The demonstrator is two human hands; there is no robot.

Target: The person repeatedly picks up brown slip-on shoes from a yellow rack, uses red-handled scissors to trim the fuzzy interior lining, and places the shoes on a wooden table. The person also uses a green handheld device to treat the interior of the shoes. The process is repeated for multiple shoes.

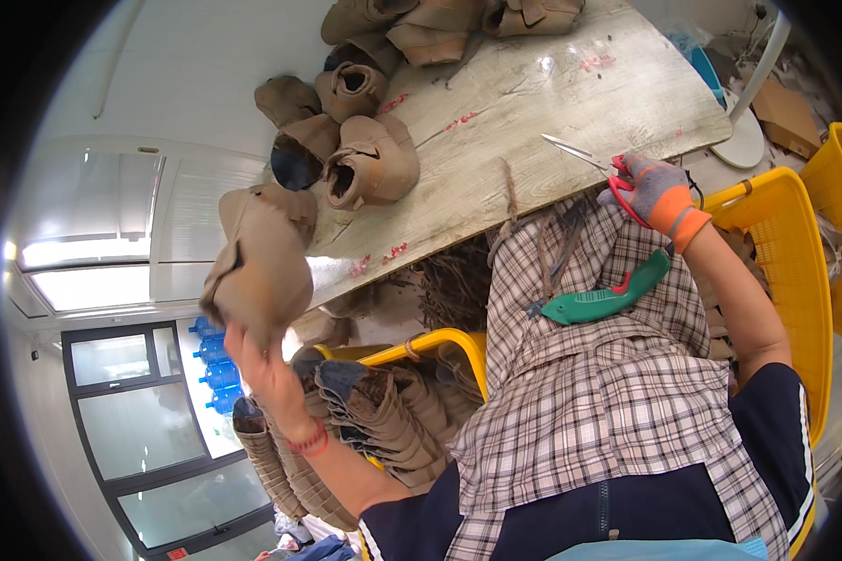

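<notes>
My bare left hand, with a red band at its wrist, grips the lower end of a tan shoe upper raised off the table's left edge. In a grey and orange work glove, my right hand holds scissors by their red handles. Their blades point left over the table, slightly apart. Across my checked apron lies a green handheld tool with a red button. More tan shoe uppers are heaped on the table, above the one in my left hand.
The worn wooden table reaches across in front of me. A yellow basket and nested stacks of uppers stand by my left arm. Another yellow basket is at my right. Cardboard lies beyond the table's right end.
</notes>
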